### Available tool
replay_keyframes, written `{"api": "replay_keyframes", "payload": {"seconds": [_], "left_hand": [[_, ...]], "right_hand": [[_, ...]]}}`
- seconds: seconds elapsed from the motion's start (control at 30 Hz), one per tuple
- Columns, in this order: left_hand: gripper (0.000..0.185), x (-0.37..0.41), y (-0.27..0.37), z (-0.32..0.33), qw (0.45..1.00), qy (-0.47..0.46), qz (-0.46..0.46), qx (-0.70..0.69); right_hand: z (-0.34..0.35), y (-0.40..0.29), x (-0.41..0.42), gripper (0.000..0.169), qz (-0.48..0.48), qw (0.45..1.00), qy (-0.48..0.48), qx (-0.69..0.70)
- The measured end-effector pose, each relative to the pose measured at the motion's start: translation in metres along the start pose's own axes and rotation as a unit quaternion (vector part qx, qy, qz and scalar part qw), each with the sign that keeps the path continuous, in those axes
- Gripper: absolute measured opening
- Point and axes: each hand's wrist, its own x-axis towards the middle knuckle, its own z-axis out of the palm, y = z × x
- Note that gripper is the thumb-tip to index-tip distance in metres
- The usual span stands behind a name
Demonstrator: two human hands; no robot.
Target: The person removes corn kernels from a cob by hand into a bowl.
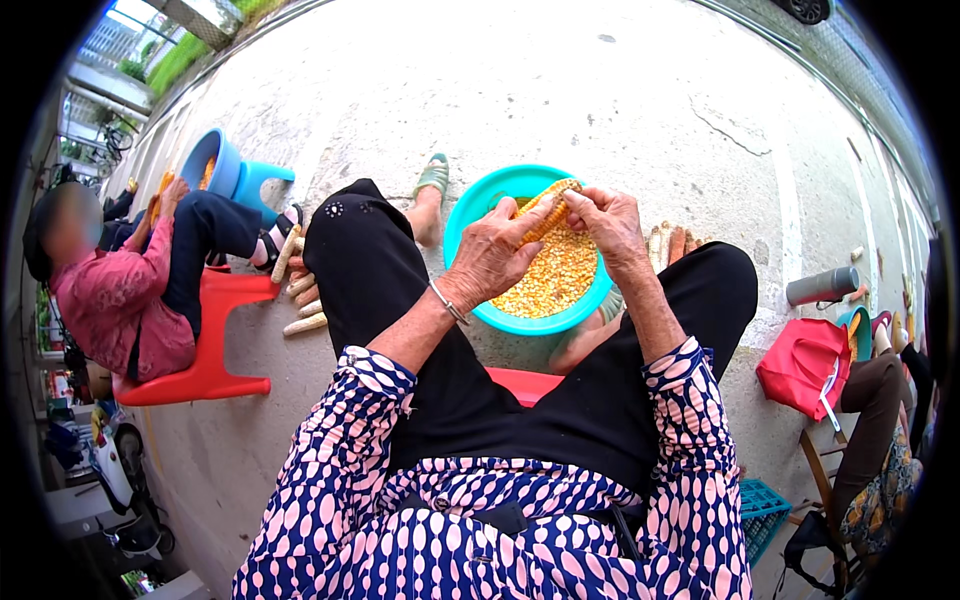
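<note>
My left hand (495, 251) is closed around the lower part of a yellow corn cob (546, 210), which slants up to the right. Kernels cover much of the cob; part of it lies hidden under my fingers. At the cob's upper end, the thumb and fingers of my right hand (609, 225) touch it. Both hands are over a turquoise plastic basin (459, 229), which stands on the ground between my feet. Loose yellow corn kernels (547, 281) lie inside the basin. A metal bangle circles my left wrist.
Stripped cobs (304, 296) lie left of my knee, with more cobs (667, 244) beyond my right knee. At left a person in pink sits on a red plastic stool (225, 375) near a blue basin (217, 161). A red bag (806, 364) and grey flask (823, 286) are at right.
</note>
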Motion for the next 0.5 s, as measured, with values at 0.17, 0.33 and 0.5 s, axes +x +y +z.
{"api": "replay_keyframes", "payload": {"seconds": [0.17, 0.33, 0.5], "left_hand": [[0.059, -0.0015, -0.0024, -0.0011, 1.0, -0.009, -0.008, -0.001], [0.056, 0.0005, -0.0021, -0.0019, 1.0, -0.007, -0.018, -0.015], [0.059, 0.0027, -0.0064, -0.0039, 0.987, -0.043, -0.077, -0.137]], "right_hand": [[-0.0005, -0.001, -0.0005, 0.019, 0.007, 1.0, -0.014, -0.011], [-0.004, 0.0026, 0.0013, 0.019, 0.022, 0.999, -0.024, 0.027], [-0.0079, -0.0009, 0.001, 0.023, 0.044, 0.994, -0.042, 0.09]]}}
